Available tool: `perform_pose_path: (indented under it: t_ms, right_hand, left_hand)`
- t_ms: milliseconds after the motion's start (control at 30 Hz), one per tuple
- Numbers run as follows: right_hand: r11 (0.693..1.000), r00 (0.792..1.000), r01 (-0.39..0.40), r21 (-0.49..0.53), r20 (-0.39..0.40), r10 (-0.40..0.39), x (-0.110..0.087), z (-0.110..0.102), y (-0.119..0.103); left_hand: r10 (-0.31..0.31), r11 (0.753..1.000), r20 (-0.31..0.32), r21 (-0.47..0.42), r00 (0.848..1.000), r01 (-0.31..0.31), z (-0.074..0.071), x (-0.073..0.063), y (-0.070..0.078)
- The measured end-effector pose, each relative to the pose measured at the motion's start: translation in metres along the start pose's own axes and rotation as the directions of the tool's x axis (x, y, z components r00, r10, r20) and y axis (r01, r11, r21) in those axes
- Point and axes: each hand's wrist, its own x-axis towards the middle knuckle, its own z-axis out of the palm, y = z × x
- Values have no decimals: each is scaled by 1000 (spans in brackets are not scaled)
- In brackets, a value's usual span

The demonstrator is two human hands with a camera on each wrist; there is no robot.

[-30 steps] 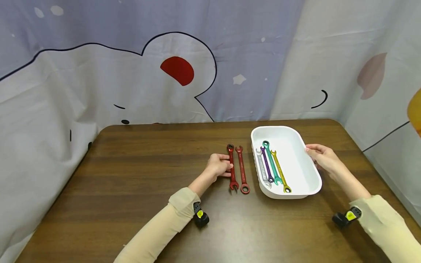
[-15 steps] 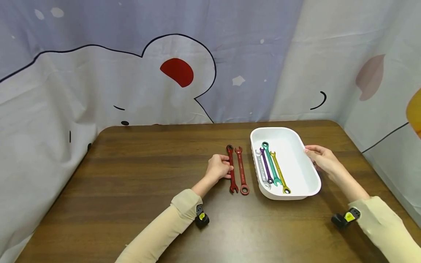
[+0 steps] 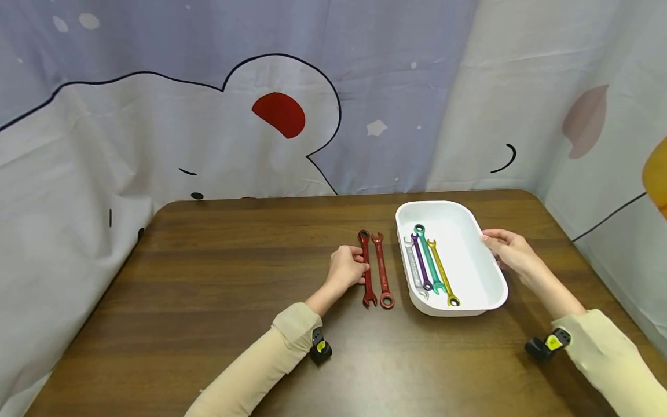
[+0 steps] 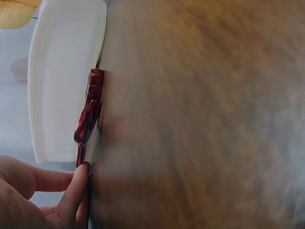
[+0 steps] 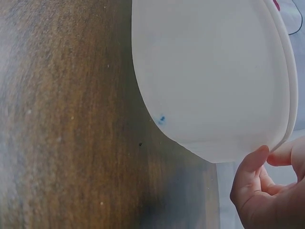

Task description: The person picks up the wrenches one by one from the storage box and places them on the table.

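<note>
My left hand (image 3: 346,267) pinches the middle of a dark red combination wrench (image 3: 369,298), its open end toward me and ring end away. A second red wrench (image 3: 383,269) lies beside it on the right, turned the other way round. In the left wrist view, thumb and fingers close on the held wrench (image 4: 82,133) low over the tabletop. My right hand (image 3: 512,252) grips the right rim of a white plastic tray (image 3: 471,260), thumb at the edge. From the right wrist, the tray's outer wall (image 5: 214,86) fills much of the view.
Inside the tray, along its left side, lie a silver wrench (image 3: 415,269), a purple wrench (image 3: 421,262), a green wrench (image 3: 429,258) and a yellow wrench (image 3: 443,271). A wooden table (image 3: 208,278) carries everything, with a printed curtain (image 3: 396,98) behind it.
The open end of the held red wrench has shifted slightly, and the left wrist has moved a little to the right. My right hand keeps its grip on the tray.
</note>
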Motion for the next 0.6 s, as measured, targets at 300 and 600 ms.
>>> perform_pose_path:
  t_ms: [300, 600]
  right_hand:
    - [1000, 1000, -2, -28, -5, 2, -1, 0, -1]
    - [1000, 1000, 4, -11, 1, -4, 0, -1, -1]
  left_hand:
    - [35, 999, -19, 42, 999, -34, 2, -2, 0]
    - [35, 997, -26, 63, 999, -34, 2, -3, 1]
